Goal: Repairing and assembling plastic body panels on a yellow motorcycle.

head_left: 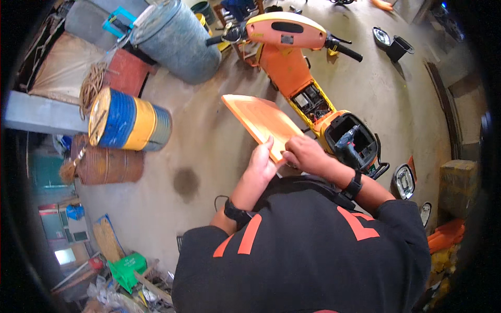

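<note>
Lying on the concrete floor: grey drum, blue-and-yellow drum, rusty drum, all on their sides, contents not visible. Orange scooter is stripped; its open seat bay holds a power drill. Orange panel is held above the floor, beside the scooter, gripped at its near edge by left hand and right hand, fingers closed on it.

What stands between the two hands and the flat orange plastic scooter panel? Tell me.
Nothing visible does. The left hand and the right hand both already grip the near end of the flat orange plastic scooter panel, held above the concrete floor beside the stripped orange scooter.
</note>
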A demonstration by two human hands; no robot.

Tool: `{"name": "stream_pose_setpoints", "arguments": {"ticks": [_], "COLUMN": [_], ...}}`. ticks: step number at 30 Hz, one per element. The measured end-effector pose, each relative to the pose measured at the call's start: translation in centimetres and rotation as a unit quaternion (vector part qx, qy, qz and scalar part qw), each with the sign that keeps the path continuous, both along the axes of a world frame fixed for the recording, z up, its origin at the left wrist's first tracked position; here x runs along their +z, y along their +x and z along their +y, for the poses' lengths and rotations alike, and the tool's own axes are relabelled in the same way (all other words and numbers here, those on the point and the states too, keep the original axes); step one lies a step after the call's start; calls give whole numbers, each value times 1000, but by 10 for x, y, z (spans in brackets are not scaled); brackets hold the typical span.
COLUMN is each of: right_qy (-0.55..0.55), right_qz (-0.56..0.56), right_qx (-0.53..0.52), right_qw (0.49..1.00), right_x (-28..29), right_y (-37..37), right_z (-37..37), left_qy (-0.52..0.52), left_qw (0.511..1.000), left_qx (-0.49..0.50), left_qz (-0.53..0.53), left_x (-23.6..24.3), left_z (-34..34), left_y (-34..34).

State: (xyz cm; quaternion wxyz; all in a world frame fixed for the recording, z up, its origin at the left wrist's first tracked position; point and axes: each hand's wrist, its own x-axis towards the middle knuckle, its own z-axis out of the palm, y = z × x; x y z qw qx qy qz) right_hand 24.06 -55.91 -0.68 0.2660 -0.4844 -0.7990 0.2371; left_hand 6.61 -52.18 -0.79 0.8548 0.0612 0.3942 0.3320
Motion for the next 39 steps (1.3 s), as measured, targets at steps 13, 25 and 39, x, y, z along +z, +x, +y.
{"name": "stream_pose_setpoints", "arguments": {"ticks": [13,25,39], "right_qy": [88,56,171], "right_qz": [110,196,177], "right_qx": [-90,-77,45], "right_qw": [986,976,968], "right_x": [20,67,15], "right_y": [22,36,31], "right_z": [31,29,11], "left_qy": [65,728,697], "left_qw": [991,494,527], "left_qx": [-113,-141,-290], "left_qz": [-34,453,391], "left_x": [21,87,51], "left_z": [13,50,32], "left_y": [-12,-14,3]}}
